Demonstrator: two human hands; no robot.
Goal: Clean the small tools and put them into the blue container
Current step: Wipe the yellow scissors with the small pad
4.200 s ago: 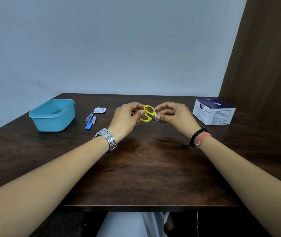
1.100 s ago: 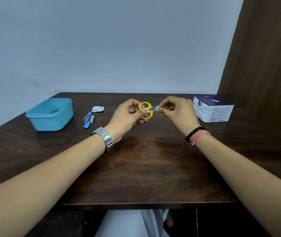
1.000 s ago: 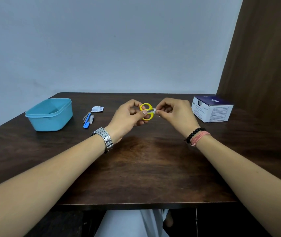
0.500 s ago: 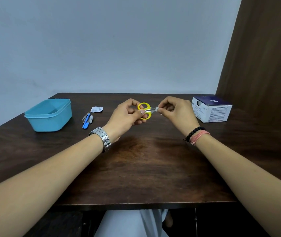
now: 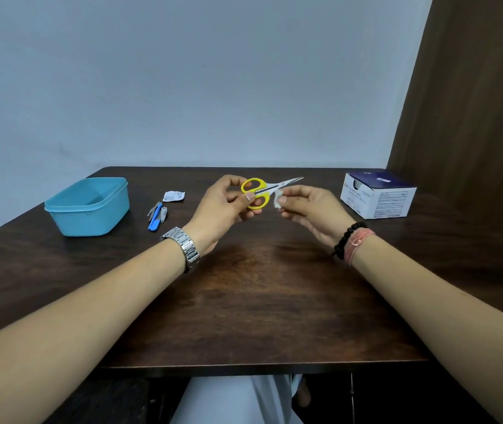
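My left hand (image 5: 224, 206) holds small scissors (image 5: 262, 191) by their yellow handles above the middle of the table, blades pointing right and bare. Just below the blades, my right hand (image 5: 311, 212) pinches a small white wipe (image 5: 278, 201), which sits apart from the metal. The open blue container (image 5: 88, 206) stands at the left of the table. Between it and my left hand lie a blue-handled tool and small metal tools (image 5: 157, 215), with a torn white wrapper (image 5: 174, 196) just behind them.
A white and dark blue box (image 5: 377, 198) stands at the table's right, near a brown wooden panel (image 5: 470, 117). The dark wooden table (image 5: 244, 301) meets a pale wall at the back. Its front edge is close to my body.
The right hand has drawn the wipe off the blades and dropped slightly, leaving the full blade length showing. The left hand keeps the scissors in about the same place.
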